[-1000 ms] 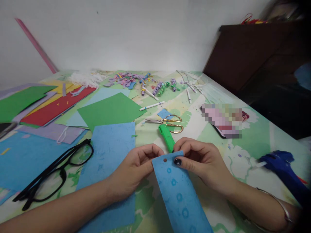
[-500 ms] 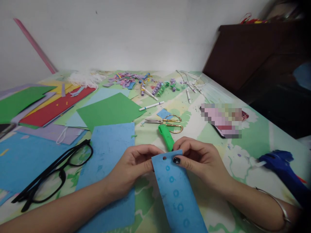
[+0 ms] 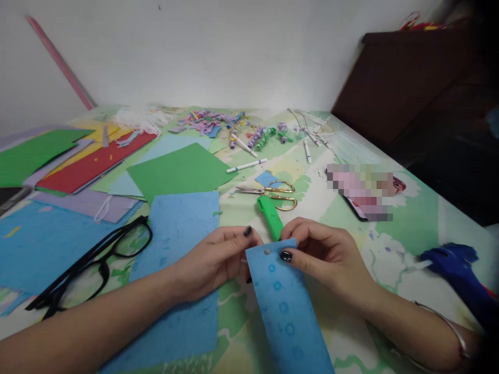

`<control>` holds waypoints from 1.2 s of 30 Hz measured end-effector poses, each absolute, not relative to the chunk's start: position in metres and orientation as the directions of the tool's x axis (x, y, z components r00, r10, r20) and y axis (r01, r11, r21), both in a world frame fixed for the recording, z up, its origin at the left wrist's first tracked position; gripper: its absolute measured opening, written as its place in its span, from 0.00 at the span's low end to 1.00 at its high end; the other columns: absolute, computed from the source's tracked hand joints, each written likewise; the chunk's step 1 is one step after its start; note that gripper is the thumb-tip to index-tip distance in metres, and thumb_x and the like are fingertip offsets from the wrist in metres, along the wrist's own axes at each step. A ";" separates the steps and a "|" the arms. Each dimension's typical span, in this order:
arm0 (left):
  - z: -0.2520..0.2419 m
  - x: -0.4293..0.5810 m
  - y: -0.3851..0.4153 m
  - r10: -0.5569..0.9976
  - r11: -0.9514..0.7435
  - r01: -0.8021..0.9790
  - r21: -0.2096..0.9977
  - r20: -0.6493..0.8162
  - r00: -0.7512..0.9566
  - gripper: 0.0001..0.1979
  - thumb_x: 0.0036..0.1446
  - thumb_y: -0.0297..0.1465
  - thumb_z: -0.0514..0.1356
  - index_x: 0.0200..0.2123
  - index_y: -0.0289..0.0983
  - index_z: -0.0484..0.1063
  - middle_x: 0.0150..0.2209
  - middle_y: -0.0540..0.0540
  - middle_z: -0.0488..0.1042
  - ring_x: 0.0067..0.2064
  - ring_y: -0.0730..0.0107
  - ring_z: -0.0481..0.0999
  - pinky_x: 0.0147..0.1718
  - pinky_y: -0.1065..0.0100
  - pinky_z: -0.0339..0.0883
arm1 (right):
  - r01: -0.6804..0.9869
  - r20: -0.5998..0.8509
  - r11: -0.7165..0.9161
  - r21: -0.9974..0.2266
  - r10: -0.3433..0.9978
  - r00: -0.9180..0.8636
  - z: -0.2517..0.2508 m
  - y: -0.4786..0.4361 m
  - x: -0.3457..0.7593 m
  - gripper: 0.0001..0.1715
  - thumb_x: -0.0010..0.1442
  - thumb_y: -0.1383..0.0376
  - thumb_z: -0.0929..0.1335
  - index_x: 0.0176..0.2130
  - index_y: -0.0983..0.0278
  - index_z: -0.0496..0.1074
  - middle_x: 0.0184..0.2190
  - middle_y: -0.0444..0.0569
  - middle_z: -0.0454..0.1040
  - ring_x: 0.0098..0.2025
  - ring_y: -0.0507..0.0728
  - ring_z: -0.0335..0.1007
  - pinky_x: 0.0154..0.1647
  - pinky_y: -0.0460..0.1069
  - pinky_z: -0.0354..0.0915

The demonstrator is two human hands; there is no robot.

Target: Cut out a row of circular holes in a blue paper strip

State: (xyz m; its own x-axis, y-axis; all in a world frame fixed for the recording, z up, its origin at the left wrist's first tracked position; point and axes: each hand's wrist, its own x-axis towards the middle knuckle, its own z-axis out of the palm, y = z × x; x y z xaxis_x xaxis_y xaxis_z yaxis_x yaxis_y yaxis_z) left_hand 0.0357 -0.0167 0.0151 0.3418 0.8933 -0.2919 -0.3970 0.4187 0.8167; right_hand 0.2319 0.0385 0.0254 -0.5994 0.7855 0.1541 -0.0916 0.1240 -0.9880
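Note:
A long blue paper strip (image 3: pixel 286 296) has a punched hole near its top edge and a column of small drawn circles. My right hand (image 3: pixel 325 254) pinches its top right corner, thumb in front and fingers behind. Beside the top left edge, my left hand (image 3: pixel 224 259) is closed, thumb pressed against curled fingers. Its fingertips are partly behind the strip, and what they hold, if anything, is hidden. Just beyond the hands lie a green cutter-like tool (image 3: pixel 270 215) and gold-handled scissors (image 3: pixel 273 191). Under my left forearm is a larger blue sheet (image 3: pixel 185 223).
Black glasses (image 3: pixel 103 265) rest at left, near stacked coloured papers (image 3: pixel 91 166). White string (image 3: pixel 140 122), paper scraps (image 3: pixel 202 122), curled paper pieces (image 3: pixel 265 137) and white pens (image 3: pixel 246 166) lie farther back. At right are a blurred-out phone-like object (image 3: pixel 362 200) and a dark blue tool (image 3: pixel 452 262).
My left hand has let go of the strip's top left edge, its thumb now lifted onto its own fingers. My right hand keeps its pinch. The camera view has shifted slightly.

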 end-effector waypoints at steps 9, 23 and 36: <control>0.021 0.050 -0.028 0.959 0.261 -0.379 0.888 -0.194 0.206 0.28 0.48 0.29 0.70 0.47 0.42 0.59 0.33 0.49 0.78 0.33 0.69 0.78 0.33 0.68 0.71 | 0.012 0.197 0.252 -0.968 0.786 -0.586 0.023 0.036 0.230 0.21 0.60 0.61 0.69 0.20 0.64 0.63 0.24 0.44 0.66 0.26 0.49 0.62 0.26 0.46 0.60; 0.062 0.031 -0.030 0.995 -0.096 -0.134 0.986 0.100 0.028 0.27 0.56 0.30 0.65 0.56 0.46 0.59 0.35 0.51 0.77 0.36 0.72 0.76 0.35 0.73 0.71 | 0.573 0.214 0.715 -0.400 0.681 -0.700 0.013 0.130 0.213 0.18 0.56 0.75 0.67 0.47 0.67 0.71 0.47 0.59 0.73 0.52 0.64 0.66 0.51 0.58 0.63; 0.075 0.011 -0.023 0.971 -0.185 0.003 0.983 0.183 -0.153 0.07 0.53 0.34 0.67 0.37 0.40 0.77 0.31 0.51 0.80 0.35 0.74 0.79 0.34 0.78 0.72 | 0.679 0.133 0.692 -0.246 0.718 -0.684 0.015 0.136 0.215 0.05 0.61 0.71 0.64 0.32 0.66 0.67 0.40 0.58 0.70 0.43 0.62 0.66 0.42 0.52 0.61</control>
State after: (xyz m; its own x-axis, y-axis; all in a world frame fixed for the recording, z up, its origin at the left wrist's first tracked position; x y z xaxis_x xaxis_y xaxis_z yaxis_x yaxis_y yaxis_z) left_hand 0.0105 -0.0225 0.0753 -0.1528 0.9711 0.1831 0.0028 -0.1848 0.9828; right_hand 0.2152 0.1358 0.0154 -0.6837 0.7176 0.1329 0.6785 0.6920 -0.2464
